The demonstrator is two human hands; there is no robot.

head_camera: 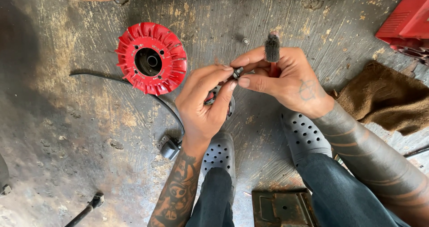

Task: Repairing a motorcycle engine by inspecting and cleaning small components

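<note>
Head view: small black part (237, 72) between fingers (222, 71)

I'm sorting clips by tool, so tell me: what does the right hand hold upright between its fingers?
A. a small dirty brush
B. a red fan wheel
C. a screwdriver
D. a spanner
A: the right hand grips a small brush with dark bristles pointing up, while the red fan wheel lies on the floor.

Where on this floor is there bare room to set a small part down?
Bare concrete lies left of the black cable, below the red finned wheel. Another patch sits between the right hand and the brown cloth. Crowded: around the left hand, shoes, and metal plate.
</note>
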